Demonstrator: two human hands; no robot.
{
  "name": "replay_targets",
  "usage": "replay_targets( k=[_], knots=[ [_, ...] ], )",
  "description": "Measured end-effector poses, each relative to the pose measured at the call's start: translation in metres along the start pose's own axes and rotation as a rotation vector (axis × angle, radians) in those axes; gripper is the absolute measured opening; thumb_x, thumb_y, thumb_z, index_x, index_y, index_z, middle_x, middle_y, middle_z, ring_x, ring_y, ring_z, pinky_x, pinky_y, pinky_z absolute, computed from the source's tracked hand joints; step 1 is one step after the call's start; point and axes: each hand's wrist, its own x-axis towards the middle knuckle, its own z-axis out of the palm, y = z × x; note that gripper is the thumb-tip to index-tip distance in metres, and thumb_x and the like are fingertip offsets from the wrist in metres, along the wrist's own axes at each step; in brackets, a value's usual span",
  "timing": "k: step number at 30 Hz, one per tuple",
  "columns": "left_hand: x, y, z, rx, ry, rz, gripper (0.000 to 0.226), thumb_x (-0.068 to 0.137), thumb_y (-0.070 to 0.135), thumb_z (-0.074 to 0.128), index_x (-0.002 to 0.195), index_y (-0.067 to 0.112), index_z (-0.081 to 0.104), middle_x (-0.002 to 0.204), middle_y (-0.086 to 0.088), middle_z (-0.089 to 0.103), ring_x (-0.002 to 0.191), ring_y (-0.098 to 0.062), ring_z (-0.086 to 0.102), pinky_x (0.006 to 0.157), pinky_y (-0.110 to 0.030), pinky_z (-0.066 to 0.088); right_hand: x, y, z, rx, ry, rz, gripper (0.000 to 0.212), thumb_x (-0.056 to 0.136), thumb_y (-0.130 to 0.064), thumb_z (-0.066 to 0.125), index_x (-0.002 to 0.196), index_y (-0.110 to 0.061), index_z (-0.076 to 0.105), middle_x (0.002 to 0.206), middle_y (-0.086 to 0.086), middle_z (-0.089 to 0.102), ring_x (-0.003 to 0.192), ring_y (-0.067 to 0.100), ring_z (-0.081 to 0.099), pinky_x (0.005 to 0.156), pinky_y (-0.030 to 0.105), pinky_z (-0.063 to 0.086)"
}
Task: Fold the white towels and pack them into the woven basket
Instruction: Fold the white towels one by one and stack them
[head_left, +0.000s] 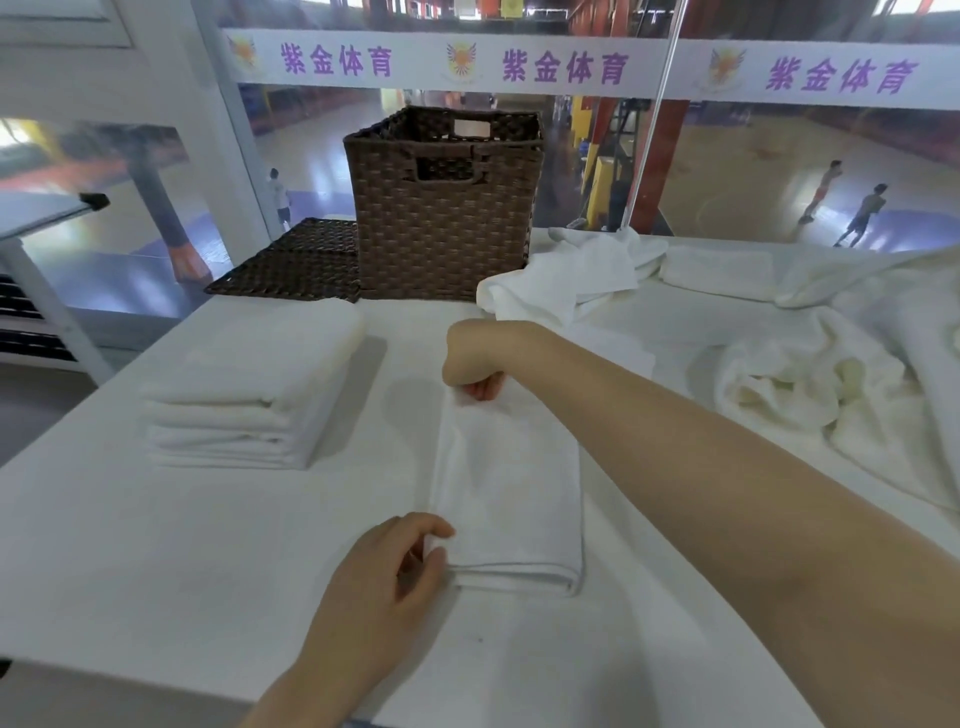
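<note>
White folded towel (506, 488) pinched at both ends by left hand (387, 571) and right hand (475, 358), under banner (571, 65) reading "紫金体育".

a flat woven lid (291, 270) lies on the white table (156, 571).

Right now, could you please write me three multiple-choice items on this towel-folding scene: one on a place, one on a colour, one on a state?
1. Where is the stack of folded towels?
A. in the basket
B. on the table, left of the towel being folded
C. on the lid

2. What colour is the woven basket?
A. dark brown
B. white
C. blue

3. What is the left hand doing?
A. resting flat
B. pinching the near left corner of the folded towel
C. holding the basket

Answers: B, the stack sits left of the central towel; A, its weave is dark brown; B, the fingers grip that corner.
</note>
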Motion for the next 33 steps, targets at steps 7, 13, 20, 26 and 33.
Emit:
replay_targets(
  k=[7, 13, 20, 26, 33],
  knots=[
    [0.007, -0.002, -0.006, 0.140, -0.102, -0.008, 0.010, 0.089, 0.035, 0.055, 0.095, 0.043, 0.054, 0.066, 0.012, 0.057, 0.072, -0.006, 0.054, 0.061, -0.018, 0.040, 0.005, 0.017, 0.039, -0.328, 0.263, -0.108, 0.014, 0.091, -0.007, 0.051, 0.078, -0.009, 0.046, 0.078, 0.001, 0.045, 0.065, 0.018, 0.047, 0.048, 0.027, 0.028],
    [0.044, 0.005, -0.017, 0.202, -0.034, 0.096, 0.030, 0.083, 0.053, 0.038, 0.078, 0.032, 0.059, 0.080, 0.015, 0.052, 0.079, -0.004, 0.052, 0.070, -0.023, 0.042, 0.003, 0.045, 0.061, -0.080, 0.311, -0.353, 0.057, 0.096, -0.013, 0.047, 0.149, -0.019, 0.027, 0.110, 0.007, 0.056, 0.098, 0.023, 0.056, 0.074, 0.031, 0.040],
    [0.080, 0.016, 0.026, 0.348, -0.052, 0.199, 0.066, 0.093, 0.050, 0.026, 0.144, 0.012, 0.043, 0.155, -0.005, 0.035, 0.144, -0.019, 0.030, 0.117, -0.039, 0.029, -0.025, 0.101, 0.050, 0.049, 0.623, -0.302, 0.046, 0.095, -0.016, 0.050, 0.141, -0.019, 0.045, 0.139, 0.004, 0.054, 0.128, 0.024, 0.047, 0.108, 0.035, 0.034],
    [0.083, 0.016, 0.029, 0.365, -0.299, -0.022, 0.093, 0.080, 0.075, -0.001, 0.156, 0.022, -0.006, 0.163, 0.007, -0.011, 0.149, -0.009, -0.006, 0.118, -0.024, -0.003, -0.035, 0.136, 0.055, 0.305, 0.604, 0.003, 0.052, 0.094, -0.043, 0.055, 0.138, -0.019, 0.042, 0.133, 0.005, 0.052, 0.118, 0.024, 0.051, 0.098, 0.034, 0.042],
    [0.095, 0.012, 0.019, 0.116, -0.332, -0.090, 0.068, 0.098, 0.054, 0.036, 0.155, 0.026, 0.012, 0.161, 0.016, 0.000, 0.148, -0.004, 0.004, 0.115, -0.019, 0.005, -0.033, 0.131, 0.061, 0.499, 0.350, 0.124, 0.067, 0.081, -0.072, 0.054, 0.117, -0.015, 0.052, 0.110, -0.002, 0.061, 0.094, 0.017, 0.060, 0.082, 0.034, 0.052]
  ],
)
